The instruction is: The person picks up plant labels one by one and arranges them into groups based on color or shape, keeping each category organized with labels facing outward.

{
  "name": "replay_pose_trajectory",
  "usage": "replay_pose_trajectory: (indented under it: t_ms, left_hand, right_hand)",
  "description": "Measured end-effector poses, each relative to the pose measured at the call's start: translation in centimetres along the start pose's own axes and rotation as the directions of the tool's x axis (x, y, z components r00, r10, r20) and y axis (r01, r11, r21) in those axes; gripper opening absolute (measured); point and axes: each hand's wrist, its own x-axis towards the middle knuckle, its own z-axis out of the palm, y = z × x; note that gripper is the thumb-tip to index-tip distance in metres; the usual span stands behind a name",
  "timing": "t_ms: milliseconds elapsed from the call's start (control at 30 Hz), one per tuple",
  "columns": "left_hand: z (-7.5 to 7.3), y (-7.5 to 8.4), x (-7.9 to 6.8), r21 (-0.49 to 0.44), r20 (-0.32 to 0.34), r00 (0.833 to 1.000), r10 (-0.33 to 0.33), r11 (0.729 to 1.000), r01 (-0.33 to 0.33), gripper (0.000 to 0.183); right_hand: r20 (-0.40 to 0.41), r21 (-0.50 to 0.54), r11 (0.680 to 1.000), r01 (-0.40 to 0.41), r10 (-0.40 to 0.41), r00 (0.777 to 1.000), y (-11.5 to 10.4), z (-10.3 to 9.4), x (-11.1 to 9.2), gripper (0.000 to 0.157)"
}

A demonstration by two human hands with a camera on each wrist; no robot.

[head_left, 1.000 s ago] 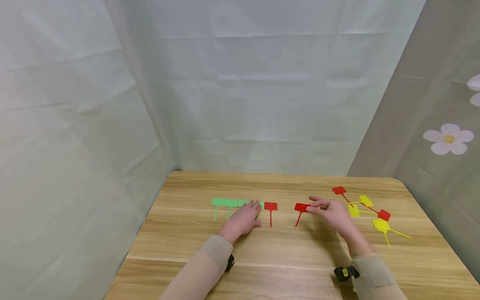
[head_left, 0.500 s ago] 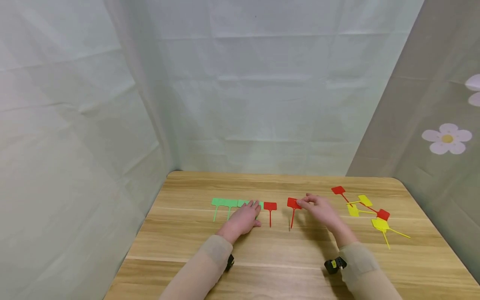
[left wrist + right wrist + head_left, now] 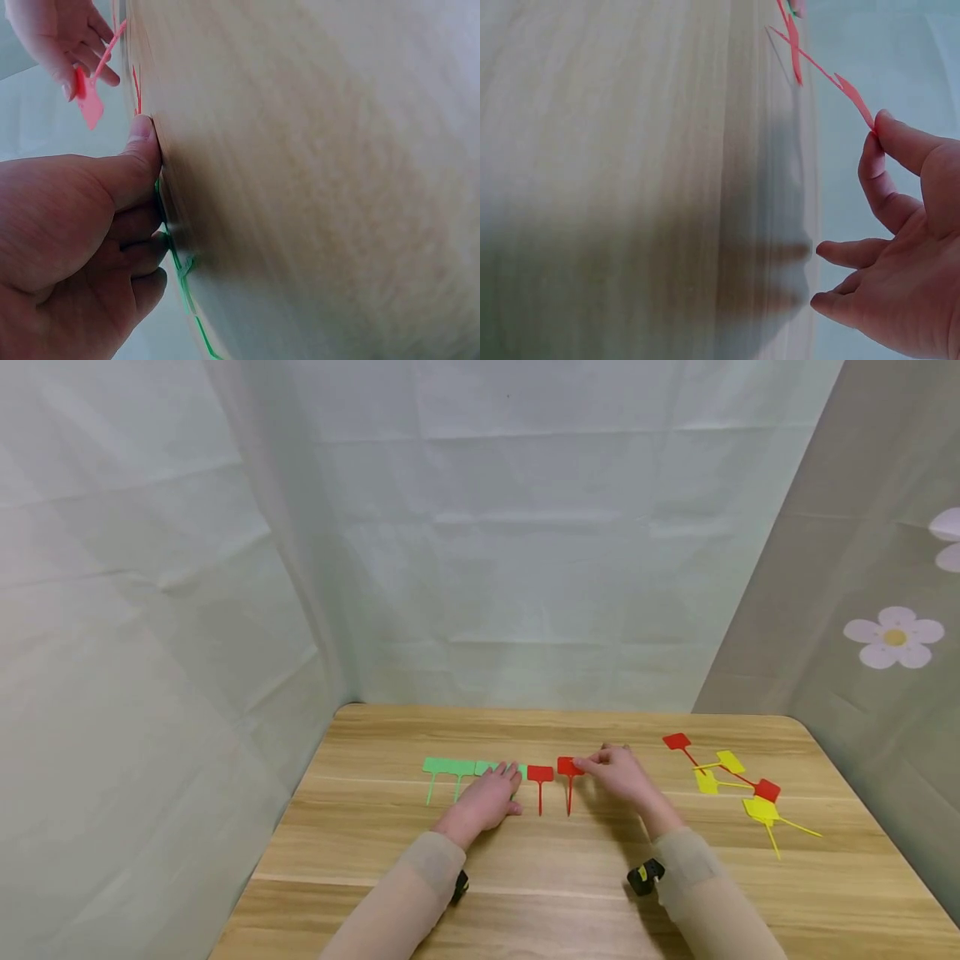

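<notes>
My right hand (image 3: 617, 772) pinches a red T-shaped tag (image 3: 566, 766) by the corner of its flat head, between thumb and index finger. In the right wrist view that tag (image 3: 851, 95) slants up off the tabletop, its thin stem pointing down to the wood; the other fingers are spread. Just left of it, a second red tag (image 3: 540, 773) lies flat. My left hand (image 3: 489, 797) rests with fingers extended over a row of green tags (image 3: 448, 766), covering part of them. Its thumb (image 3: 142, 139) sits close to the lying red tag's stem in the left wrist view.
To the right lie two loose red tags, one of them a far red tag (image 3: 677, 741), mixed with several yellow tags (image 3: 762, 811), some overlapping. The wooden table (image 3: 525, 877) ends at a pale cloth backdrop (image 3: 517, 568) behind and at both sides.
My right hand has moved left with the pinched red tag, bringing it near the lying red one, its stem now more upright in view. The left hand has stayed in place.
</notes>
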Motion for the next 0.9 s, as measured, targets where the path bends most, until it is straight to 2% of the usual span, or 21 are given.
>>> replay_pose_trajectory:
  t_ms: [200,600,900]
  left_hand:
    - [0.1,-0.1,0.1,0.0,-0.006,1.0,-0.002,1.0,0.002,0.069]
    - [0.2,-0.1,0.2,-0.006,0.006,1.0,-0.004,1.0,0.004,0.07]
    - [0.2,-0.2,0.2,0.002,0.0,1.0,0.005,1.0,-0.005,0.07]
  right_hand:
    - [-0.02,-0.031,0.999,-0.025,0.025,0.999,0.4,0.3,0.7,0.036]
    - [-0.096,-0.222,0.974,-0.048,0.027,0.995,0.8,1.2,1.1,0.035]
    - [-0.084,-0.249,0.967,-0.057,0.038,0.996,0.6,1.5,1.3,0.034]
